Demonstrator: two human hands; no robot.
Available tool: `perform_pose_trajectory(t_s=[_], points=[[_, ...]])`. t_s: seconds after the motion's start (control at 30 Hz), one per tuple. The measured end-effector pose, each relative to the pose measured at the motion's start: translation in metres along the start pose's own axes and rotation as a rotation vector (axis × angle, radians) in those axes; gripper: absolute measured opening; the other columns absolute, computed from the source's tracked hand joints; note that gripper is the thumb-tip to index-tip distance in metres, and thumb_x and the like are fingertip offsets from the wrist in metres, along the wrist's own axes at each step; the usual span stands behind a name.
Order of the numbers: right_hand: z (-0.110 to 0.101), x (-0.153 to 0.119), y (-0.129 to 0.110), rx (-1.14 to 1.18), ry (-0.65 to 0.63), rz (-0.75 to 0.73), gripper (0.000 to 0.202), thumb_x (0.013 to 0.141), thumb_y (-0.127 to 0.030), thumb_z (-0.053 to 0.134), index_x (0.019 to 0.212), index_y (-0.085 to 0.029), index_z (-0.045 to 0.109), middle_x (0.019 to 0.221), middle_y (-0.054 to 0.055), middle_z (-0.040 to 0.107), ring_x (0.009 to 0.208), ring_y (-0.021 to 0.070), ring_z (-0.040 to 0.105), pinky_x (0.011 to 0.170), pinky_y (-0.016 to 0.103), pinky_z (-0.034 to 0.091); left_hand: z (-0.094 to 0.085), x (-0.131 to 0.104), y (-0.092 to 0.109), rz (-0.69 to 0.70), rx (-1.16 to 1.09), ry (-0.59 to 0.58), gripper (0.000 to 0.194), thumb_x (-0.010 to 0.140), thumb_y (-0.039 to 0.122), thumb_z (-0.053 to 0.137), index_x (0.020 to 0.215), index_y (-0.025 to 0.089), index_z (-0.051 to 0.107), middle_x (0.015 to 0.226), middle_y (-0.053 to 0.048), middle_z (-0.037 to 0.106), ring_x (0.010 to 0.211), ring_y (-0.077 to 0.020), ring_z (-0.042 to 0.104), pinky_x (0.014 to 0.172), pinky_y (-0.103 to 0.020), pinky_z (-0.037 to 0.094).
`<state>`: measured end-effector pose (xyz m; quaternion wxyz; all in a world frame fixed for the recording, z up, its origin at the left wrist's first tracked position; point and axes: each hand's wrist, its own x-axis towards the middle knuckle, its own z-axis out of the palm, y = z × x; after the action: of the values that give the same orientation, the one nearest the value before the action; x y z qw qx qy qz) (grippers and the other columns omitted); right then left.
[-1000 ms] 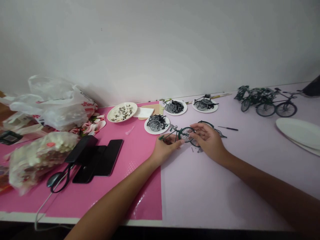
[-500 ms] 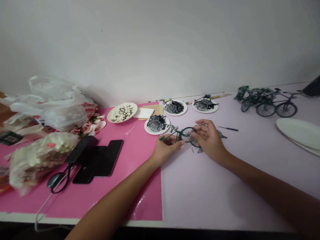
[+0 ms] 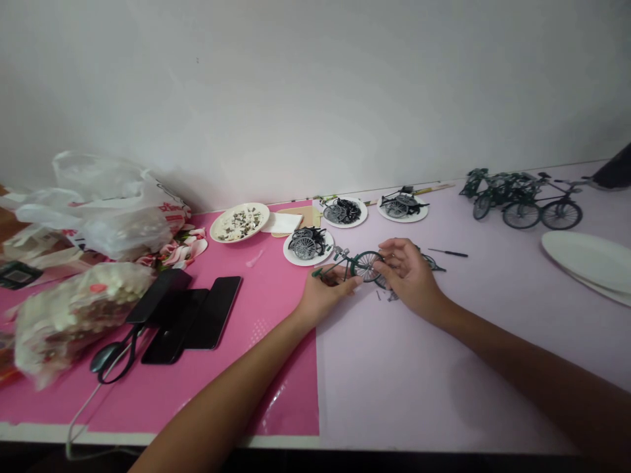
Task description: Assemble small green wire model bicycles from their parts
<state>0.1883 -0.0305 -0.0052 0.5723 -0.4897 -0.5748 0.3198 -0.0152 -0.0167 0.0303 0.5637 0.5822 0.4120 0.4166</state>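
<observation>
"Where is that toy bicycle [image 3: 355, 265] being held?"
"Well back from the front edge of the table [image 3: 384, 374]. Left hand [image 3: 321, 295] is clamping its grip on the frame [image 3: 346, 268], right hand [image 3: 413, 281] is pinching the wheel [image 3: 367, 267]."

Metallic-looking wheel spokes [image 3: 365, 266], glossy pink sheet [image 3: 266, 289] (plastic-looking), crinkled plastic bag [image 3: 118, 217], matt wall [image 3: 315, 98]

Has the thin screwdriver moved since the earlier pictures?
No. The screwdriver keeps its place relative to the white plates at the right; the whole view has merely shifted slightly.
</observation>
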Motion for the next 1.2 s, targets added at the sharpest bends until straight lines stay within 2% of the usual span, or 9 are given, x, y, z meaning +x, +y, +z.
perform_pose_trajectory(t_s=[0.2, 0.4, 0.63, 0.77, 0.83, 0.97, 1.03, 1.1, 1.2], points=[[0.0, -0.001, 0.0, -0.025, -0.001, 0.004, 0.035, 0.091, -0.042, 0.074, 0.116, -0.027, 0.055, 0.101, 0.005, 0.063, 0.086, 0.0209, 0.068, 0.061, 0.03, 0.057, 0.001, 0.0, 0.0, 0.007, 0.009, -0.007, 0.049, 0.061, 0.057, 0.093, 0.064, 0.015, 0.068, 0.059, -0.002, 0.065, 0.057, -0.0132, 0.056, 0.062, -0.027, 0.047], [0.0, 0.0, 0.0, -0.041, 0.007, -0.025, 0.033, 0.091, -0.041, 0.075, 0.114, -0.027, 0.057, 0.101, 0.004, 0.064, 0.092, 0.0217, 0.07, 0.076, 0.036, 0.061, 0.0, 0.001, -0.001, 0.004, 0.006, -0.01, 0.048, 0.06, 0.056, 0.094, 0.066, 0.015, 0.07, 0.06, -0.002, 0.066, 0.058, -0.013, 0.056, 0.061, -0.026, 0.045], [0.0, 0.0, 0.0, -0.077, 0.004, -0.049, 0.031, 0.091, -0.045, 0.074, 0.11, -0.026, 0.06, 0.105, 0.007, 0.069, 0.095, 0.0233, 0.071, 0.075, 0.036, 0.061, -0.001, 0.001, -0.001, -0.001, 0.013, -0.014, 0.047, 0.062, 0.056, 0.092, 0.066, 0.015, 0.07, 0.062, -0.002, 0.067, 0.058, -0.0135, 0.057, 0.061, -0.027, 0.046], [-0.011, 0.006, -0.011, -0.179, -0.077, -0.081, 0.029, 0.091, -0.049, 0.073, 0.108, -0.026, 0.065, 0.11, 0.009, 0.073, 0.103, 0.0267, 0.07, 0.071, 0.034, 0.06, -0.002, 0.0, -0.001, 0.001, 0.027, -0.006, 0.043, 0.065, 0.052, 0.091, 0.066, 0.015, 0.069, 0.06, -0.001, 0.065, 0.057, -0.0132, 0.057, 0.062, -0.027, 0.046], [-0.019, 0.012, -0.017, -0.252, -0.065, -0.109, 0.03, 0.093, -0.05, 0.07, 0.111, -0.026, 0.067, 0.113, 0.009, 0.073, 0.106, 0.0278, 0.069, 0.072, 0.035, 0.06, -0.002, 0.0, -0.002, -0.001, 0.028, 0.012, 0.043, 0.065, 0.052, 0.091, 0.066, 0.015, 0.069, 0.059, -0.001, 0.065, 0.057, -0.0131, 0.057, 0.061, -0.027, 0.046], [-0.036, 0.022, -0.024, -0.399, 0.017, -0.189, 0.027, 0.095, -0.049, 0.067, 0.103, -0.024, 0.07, 0.103, 0.009, 0.073, 0.09, 0.0244, 0.067, 0.066, 0.033, 0.054, -0.002, 0.0, -0.004, 0.001, 0.011, 0.085, 0.04, 0.065, 0.049, 0.092, 0.072, 0.015, 0.072, 0.06, 0.0, 0.065, 0.055, -0.0129, 0.057, 0.059, -0.026, 0.044], [-0.042, 0.025, -0.024, -0.486, -0.043, -0.218, 0.027, 0.096, -0.05, 0.066, 0.095, -0.024, 0.073, 0.092, 0.007, 0.071, 0.076, 0.0208, 0.062, 0.064, 0.033, 0.05, -0.002, 0.001, -0.004, 0.003, 0.004, 0.125, 0.037, 0.066, 0.046, 0.092, 0.074, 0.015, 0.073, 0.061, 0.001, 0.065, 0.054, -0.0127, 0.057, 0.058, -0.027, 0.044], [-0.045, 0.024, -0.023, -0.559, -0.197, -0.227, 0.029, 0.095, -0.052, 0.067, 0.09, -0.024, 0.076, 0.081, 0.005, 0.068, 0.067, 0.019, 0.057, 0.061, 0.033, 0.047, -0.002, 0.001, -0.005, 0.005, 0.006, 0.159, 0.036, 0.067, 0.045, 0.091, 0.074, 0.015, 0.073, 0.061, 0.001, 0.065, 0.054, -0.0126, 0.057, 0.058, -0.027, 0.045], [-0.045, 0.019, -0.025, -0.633, -0.452, -0.198, 0.027, 0.091, -0.053, 0.073, 0.088, -0.027, 0.079, 0.072, 0.002, 0.063, 0.064, 0.0184, 0.057, 0.06, 0.032, 0.044, -0.003, 0.002, -0.004, 0.006, 0.014, 0.196, 0.035, 0.068, 0.045, 0.091, 0.073, 0.015, 0.072, 0.062, 0.0, 0.066, 0.054, -0.0126, 0.058, 0.059, -0.027, 0.047]])
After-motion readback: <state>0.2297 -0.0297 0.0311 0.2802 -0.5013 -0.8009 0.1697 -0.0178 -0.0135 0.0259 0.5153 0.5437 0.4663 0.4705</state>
